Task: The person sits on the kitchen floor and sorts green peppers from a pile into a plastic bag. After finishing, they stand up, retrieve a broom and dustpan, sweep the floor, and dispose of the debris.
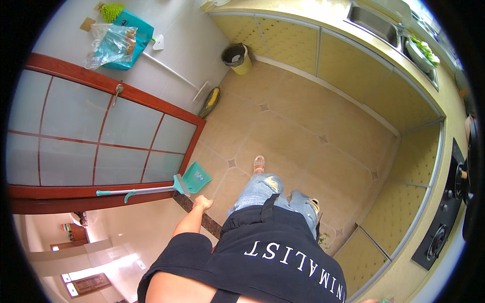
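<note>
My left hand (203, 203) hangs beside my hip with its fingers curled, and I see nothing in it. Just beyond it stands a teal dustpan (196, 178). A broom (181, 185) with a long pale handle and teal grip is by the dustpan, along the open door. Of my right hand (369, 301) only a sliver shows at the bottom edge, by the countertop. A small green thing (385, 300) is right beside it; whether the hand holds it is hidden by the frame edge.
A glass-paned wooden door (129, 117) stands open on the left. A lined yellow bin (242, 67) and a large gourd (210, 102) are on the floor by the wall. Counters with a sink (373, 24), a bowl of greens (420, 57) and a gas stove (435, 242) line the right.
</note>
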A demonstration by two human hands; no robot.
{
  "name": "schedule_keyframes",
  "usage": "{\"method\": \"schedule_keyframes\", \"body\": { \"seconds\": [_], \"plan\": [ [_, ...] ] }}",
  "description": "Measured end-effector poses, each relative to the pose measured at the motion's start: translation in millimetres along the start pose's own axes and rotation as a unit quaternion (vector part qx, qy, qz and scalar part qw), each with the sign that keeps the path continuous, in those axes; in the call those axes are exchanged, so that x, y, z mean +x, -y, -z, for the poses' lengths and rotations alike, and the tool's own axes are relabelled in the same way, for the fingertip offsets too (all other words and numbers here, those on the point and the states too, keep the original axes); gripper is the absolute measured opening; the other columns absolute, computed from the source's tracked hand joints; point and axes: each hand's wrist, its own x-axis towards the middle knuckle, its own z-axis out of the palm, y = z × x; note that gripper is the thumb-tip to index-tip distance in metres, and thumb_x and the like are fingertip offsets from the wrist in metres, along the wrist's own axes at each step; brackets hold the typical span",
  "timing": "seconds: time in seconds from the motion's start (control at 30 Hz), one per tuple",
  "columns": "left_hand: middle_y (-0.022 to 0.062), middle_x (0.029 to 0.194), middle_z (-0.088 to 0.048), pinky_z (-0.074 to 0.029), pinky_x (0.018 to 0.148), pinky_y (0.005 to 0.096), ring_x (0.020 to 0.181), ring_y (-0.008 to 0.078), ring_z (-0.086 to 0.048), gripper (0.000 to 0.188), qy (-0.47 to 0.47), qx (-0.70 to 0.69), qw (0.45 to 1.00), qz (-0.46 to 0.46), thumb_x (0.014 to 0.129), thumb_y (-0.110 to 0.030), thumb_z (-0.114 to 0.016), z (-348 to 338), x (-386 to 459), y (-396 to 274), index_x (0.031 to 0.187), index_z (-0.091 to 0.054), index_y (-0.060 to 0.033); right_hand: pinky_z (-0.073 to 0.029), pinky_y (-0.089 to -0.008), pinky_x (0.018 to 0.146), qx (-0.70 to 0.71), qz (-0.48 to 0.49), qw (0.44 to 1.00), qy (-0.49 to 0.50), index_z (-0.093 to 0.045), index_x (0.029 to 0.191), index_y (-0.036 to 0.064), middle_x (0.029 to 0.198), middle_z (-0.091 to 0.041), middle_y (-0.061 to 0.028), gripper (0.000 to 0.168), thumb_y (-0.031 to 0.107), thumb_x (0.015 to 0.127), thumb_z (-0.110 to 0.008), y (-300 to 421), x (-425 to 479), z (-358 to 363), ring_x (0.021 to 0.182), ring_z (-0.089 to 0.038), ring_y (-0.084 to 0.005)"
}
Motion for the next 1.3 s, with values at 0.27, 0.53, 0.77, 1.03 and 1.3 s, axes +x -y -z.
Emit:
{"method": "schedule_keyframes", "body": {
  "seconds": [0.27,0.53,0.77,1.03,1.3],
  "plan": [
    [0.019,0.095,-0.06,-0.045,0.078,0.0382,0.091,0.0332,-0.057,0.029,-0.06,-0.059,0.995,-0.047,0.069,-0.025,-0.057,87,151,32,0.085,-0.065,-0.0024,-0.046,-0.0315,0.072,0.085,0.06,0.99,0.093,-0.063,0.095,0.007,0.093,-0.062,-0.0135,0.03,0.031,0.079,-0.056,155,-106,-52,0.084,-0.058,-0.0263],
    [0.0176,0.132,-0.031,-0.024,0.102,0.0405,0.124,0.0374,-0.026,0.068,0.005,-0.172,0.971,0.165,0.067,-0.026,-0.058,139,193,126,0.129,-0.033,-0.0117,-0.043,-0.0307,0.079,0.193,0.413,0.747,0.485,-0.045,0.121,0.01,0.102,-0.058,-0.0123,0.036,0.016,0.086,-0.051,419,-279,2,0.092,-0.056,-0.0212],
    [0.0182,0.141,-0.005,-0.02,0.096,0.0609,0.127,0.0442,-0.003,0.095,-0.105,-0.197,0.921,0.319,0.065,-0.038,-0.066,103,178,288,0.136,-0.008,-0.0134,-0.045,-0.0283,0.076,0.217,0.495,0.581,0.609,-0.044,0.121,0.012,0.097,-0.059,-0.0095,0.037,0.011,0.085,-0.052,513,-391,12,0.086,-0.056,-0.0157],
    [0.018,0.138,-0.017,-0.021,0.098,0.0569,0.126,0.0406,-0.014,0.098,-0.236,-0.244,0.877,0.341,0.063,-0.035,-0.069,169,237,490,0.135,-0.009,-0.0093,-0.047,-0.0276,0.066,0.246,0.476,0.5,0.68,-0.05,0.113,0.009,0.084,-0.061,-0.0089,0.033,0.006,0.08,-0.054,447,-578,199,0.075,-0.058,-0.0144],
    [0.0288,0.135,-0.013,-0.007,0.104,0.0454,0.128,0.0388,-0.005,0.085,-0.248,-0.284,0.919,0.111,0.052,-0.045,-0.077,155,303,535,0.124,-0.041,-0.018,-0.048,-0.0333,0.07,0.224,0.536,0.414,0.701,-0.05,0.109,0.009,0.087,-0.062,-0.012,0.034,0.01,0.076,-0.055,394,-747,389,0.08,-0.06,-0.0255]
  ]
}}
